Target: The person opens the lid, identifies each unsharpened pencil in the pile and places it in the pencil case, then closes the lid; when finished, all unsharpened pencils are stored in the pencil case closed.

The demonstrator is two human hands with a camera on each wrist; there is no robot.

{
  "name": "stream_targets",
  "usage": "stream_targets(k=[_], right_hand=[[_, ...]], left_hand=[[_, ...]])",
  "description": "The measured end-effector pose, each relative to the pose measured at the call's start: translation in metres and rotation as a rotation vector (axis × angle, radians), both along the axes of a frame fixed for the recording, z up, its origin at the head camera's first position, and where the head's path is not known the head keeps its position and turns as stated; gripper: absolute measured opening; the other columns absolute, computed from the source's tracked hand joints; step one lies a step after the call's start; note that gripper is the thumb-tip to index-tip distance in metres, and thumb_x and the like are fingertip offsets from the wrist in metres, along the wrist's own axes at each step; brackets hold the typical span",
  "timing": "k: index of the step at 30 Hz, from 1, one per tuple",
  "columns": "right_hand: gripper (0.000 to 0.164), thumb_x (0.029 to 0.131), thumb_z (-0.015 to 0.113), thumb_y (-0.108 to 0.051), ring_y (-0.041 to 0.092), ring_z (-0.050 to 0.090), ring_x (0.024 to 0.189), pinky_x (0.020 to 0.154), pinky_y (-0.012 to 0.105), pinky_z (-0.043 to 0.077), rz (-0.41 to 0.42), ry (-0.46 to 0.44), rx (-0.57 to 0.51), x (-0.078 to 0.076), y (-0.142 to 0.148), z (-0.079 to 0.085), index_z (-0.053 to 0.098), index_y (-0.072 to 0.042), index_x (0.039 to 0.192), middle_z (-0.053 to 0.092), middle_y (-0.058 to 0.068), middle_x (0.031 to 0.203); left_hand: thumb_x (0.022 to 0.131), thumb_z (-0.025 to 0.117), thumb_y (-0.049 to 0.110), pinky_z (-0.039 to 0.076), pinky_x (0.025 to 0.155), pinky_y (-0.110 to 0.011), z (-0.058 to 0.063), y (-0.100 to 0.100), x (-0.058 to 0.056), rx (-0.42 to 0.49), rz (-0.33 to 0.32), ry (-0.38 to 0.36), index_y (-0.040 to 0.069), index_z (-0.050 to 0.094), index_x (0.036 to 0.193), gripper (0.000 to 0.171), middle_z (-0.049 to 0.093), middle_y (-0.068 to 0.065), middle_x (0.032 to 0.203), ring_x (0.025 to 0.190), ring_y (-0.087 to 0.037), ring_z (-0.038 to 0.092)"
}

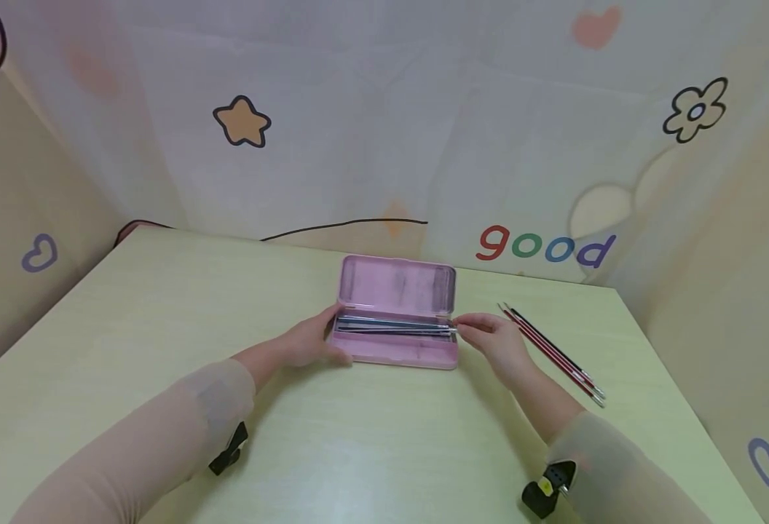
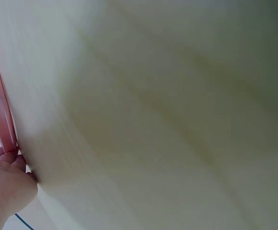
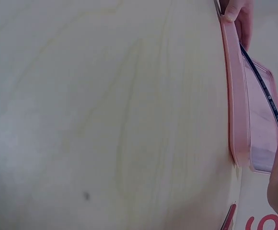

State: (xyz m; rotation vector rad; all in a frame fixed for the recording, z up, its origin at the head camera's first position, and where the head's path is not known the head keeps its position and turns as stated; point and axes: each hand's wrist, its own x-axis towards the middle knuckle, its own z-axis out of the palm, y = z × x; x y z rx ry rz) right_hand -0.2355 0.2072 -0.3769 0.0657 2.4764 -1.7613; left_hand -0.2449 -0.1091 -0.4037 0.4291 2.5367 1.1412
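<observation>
A pink pencil case (image 1: 397, 354) lies with its lid (image 1: 394, 284) raised, behind the tray. Several dark pencils (image 1: 384, 327) lie lengthwise inside. My left hand (image 1: 302, 343) grips the case's left end, thumb toward the front and fingers toward the back. At the right end, my right hand (image 1: 497, 346) pinches a dark pencil (image 3: 265, 91) near its silver band. In the right wrist view that pencil slants above the case wall, its far end down inside. The left wrist view shows curled fingers (image 2: 14, 160) against the case's pink edge (image 2: 4, 120).
Several red and black pencils (image 1: 551, 349) lie slanted on the pale table (image 1: 371, 451), right of the right hand. A printed curtain (image 1: 358, 145) stands along the back and both sides. Each forearm wears a black strap device.
</observation>
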Motion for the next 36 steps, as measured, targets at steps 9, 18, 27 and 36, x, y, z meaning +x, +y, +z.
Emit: stream_targets(k=[9, 18, 27, 36], right_hand=[[0.03, 0.091, 0.061, -0.012, 0.021, 0.056, 0.106, 0.095, 0.033, 0.045, 0.012, -0.024, -0.016, -0.006, -0.01, 0.0, 0.061, 0.001, 0.117, 0.06, 0.015, 0.117], [0.028, 0.092, 0.059, -0.01, 0.022, 0.054, 0.107, 0.097, 0.035, 0.043, -0.017, -0.071, -0.014, -0.01, -0.013, -0.003, 0.06, -0.001, 0.118, 0.059, 0.013, 0.118], [0.028, 0.091, 0.059, -0.006, 0.019, 0.055, 0.1, 0.095, 0.034, 0.045, -0.024, -0.088, -0.022, -0.01, -0.015, -0.006, 0.059, 0.002, 0.118, 0.06, 0.013, 0.113], [0.027, 0.091, 0.058, -0.005, 0.022, 0.055, 0.105, 0.096, 0.035, 0.044, -0.007, -0.084, -0.013, -0.008, -0.014, -0.006, 0.06, 0.001, 0.118, 0.06, 0.015, 0.117]], left_hand=[[0.075, 0.078, 0.031, 0.017, 0.112, -0.044, 0.0, 0.001, 0.001, 0.016, -0.003, 0.02, 0.007, 0.01, 0.15, 0.104, 0.021, -0.017, 0.152, 0.138, -0.031, 0.019], [0.076, 0.078, 0.032, 0.015, 0.112, -0.043, 0.002, 0.002, 0.0, 0.013, 0.012, -0.002, 0.01, 0.009, 0.15, 0.104, 0.02, -0.015, 0.152, 0.139, -0.03, 0.018], [0.075, 0.078, 0.032, 0.017, 0.112, -0.044, -0.001, -0.001, 0.0, 0.011, 0.009, 0.021, 0.007, 0.011, 0.15, 0.103, 0.022, -0.017, 0.151, 0.138, -0.031, 0.02], [0.076, 0.078, 0.032, 0.016, 0.112, -0.043, 0.0, 0.0, -0.001, 0.006, 0.0, 0.01, 0.007, 0.01, 0.15, 0.104, 0.019, -0.016, 0.152, 0.139, -0.03, 0.017]])
